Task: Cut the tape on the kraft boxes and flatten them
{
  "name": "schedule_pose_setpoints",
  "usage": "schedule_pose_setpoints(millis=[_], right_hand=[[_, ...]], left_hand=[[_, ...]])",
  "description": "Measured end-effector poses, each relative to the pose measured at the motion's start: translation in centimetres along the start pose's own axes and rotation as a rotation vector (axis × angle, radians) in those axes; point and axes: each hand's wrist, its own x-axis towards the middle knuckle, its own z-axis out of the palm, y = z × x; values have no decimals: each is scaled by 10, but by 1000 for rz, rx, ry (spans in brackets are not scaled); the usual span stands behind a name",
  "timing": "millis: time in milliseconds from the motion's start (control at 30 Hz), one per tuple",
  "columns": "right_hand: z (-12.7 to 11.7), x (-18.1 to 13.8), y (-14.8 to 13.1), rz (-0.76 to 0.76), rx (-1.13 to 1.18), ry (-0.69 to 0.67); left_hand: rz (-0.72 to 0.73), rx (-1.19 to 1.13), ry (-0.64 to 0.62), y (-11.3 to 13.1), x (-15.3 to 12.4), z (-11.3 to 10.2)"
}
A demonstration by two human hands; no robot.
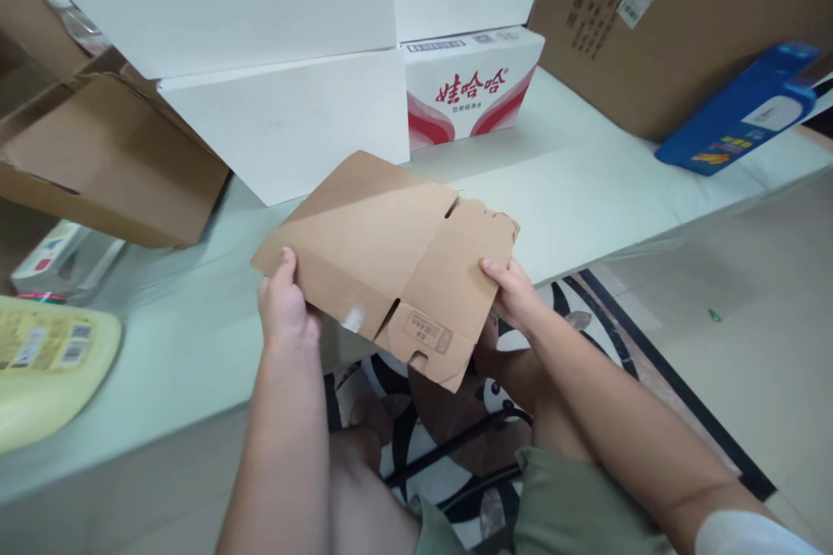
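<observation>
Brown cardboard: a flattened carton piece [357,225], held over the near edge of the pale table [188,338]. On my remote feed, left hand [286,308] grasps it by its left corner, thumb on top; right hand [514,290] grasps the opposite edge likewise. Behind it I note a red-and-white Wahaha water carton [478,91]; farther right, a blue bottle [735,117].

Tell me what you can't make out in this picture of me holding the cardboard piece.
All in the head view:
- Underside of the cardboard piece: turned away from the camera.
- Most fingers of the left hand and right hand: hidden by the cardboard and the hands themselves.
- Rest of the yellow bottle: cut off by the left edge.
- Small print on the blue bottle: blurred.
</observation>
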Motion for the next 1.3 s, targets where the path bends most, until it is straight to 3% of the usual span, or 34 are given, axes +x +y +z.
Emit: schedule_pose_setpoints(millis=[167, 300, 433, 533, 667, 767, 833, 933, 1067, 1167, 1300], right_hand=[[0, -2, -5, -18, 92, 16], [-10, 2, -15, -51, 193, 171], [-49, -5, -38, -54, 199, 345], [-92, -24, -65, -76, 63, 428], [-138, -49, -104, -252, -169, 660], [-156, -40, -134, -356, -252, 813], [-162, -15, -156, -411, -303, 860], [-170, 41, -188, -443, -435, 827], [-183, 108, -199, -220, -685, 622], [-190, 125, -169, -91, -939, 555], [-191, 111, -108, -22, -1276, 444]], left_hand=[[-57, -61, -87, -1, -6, 8], [-24, -134, -183, 2, -10, 15], [-121, -52, -154, 5, -12, 15], [-124, -84, -178, 6, -15, 13], [-126, -100, -195, 9, -14, 7], [-124, -94, -201, 11, -10, 4], [-131, -94, -179, 12, -9, 5], [-149, -90, -172, 12, -9, 10], [-161, -70, -187, 9, -9, 14], [-160, -75, -193, 8, -8, 14], [-166, -95, -223, 9, -7, 11]])
